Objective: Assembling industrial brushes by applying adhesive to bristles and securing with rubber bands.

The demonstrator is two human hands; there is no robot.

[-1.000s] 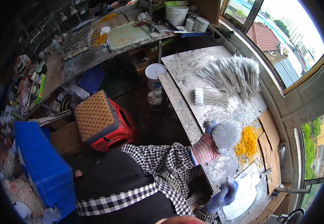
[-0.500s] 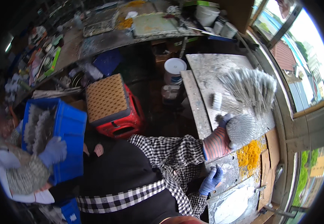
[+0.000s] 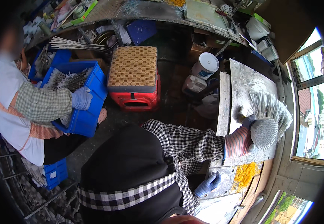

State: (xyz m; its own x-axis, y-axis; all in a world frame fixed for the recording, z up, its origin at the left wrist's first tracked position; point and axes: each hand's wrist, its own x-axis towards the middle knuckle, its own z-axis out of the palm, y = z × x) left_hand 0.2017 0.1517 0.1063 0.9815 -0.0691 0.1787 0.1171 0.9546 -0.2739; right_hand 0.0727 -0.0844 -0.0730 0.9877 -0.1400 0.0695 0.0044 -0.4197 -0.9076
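Observation:
My left hand [image 3: 249, 122], in a blue glove with a pink striped cuff, grips a thick bundle of thin sticks [image 3: 264, 134]. The pale tips face the window, and dark ends [image 3: 239, 114] stick out on the other side. Right behind the bundle, a fanned pile of similar white-tipped sticks [image 3: 268, 106] lies on the board; the bundle hides its near part. Lower down, beside the table edge, my right hand [image 3: 207, 184] in a blue glove has its fingers loosely stretched out, with nothing visible in them. Near it lie yellow rubber bands [image 3: 245, 174].
At left a co-worker's gloved hand [image 3: 81, 98] rests on a blue bin [image 3: 92, 115] full of sticks. A red stool [image 3: 137, 99] with a patterned cushion stands mid-floor. White buckets [image 3: 208, 64] stand beside the grey board [image 3: 240, 80]. Windows [image 3: 311, 112] run along the right.
The view has swung, shifting the surroundings. My left hand has brought the bundle closer to the fanned pile. The co-worker's blue bin is tilted differently. My right hand stays near the table edge.

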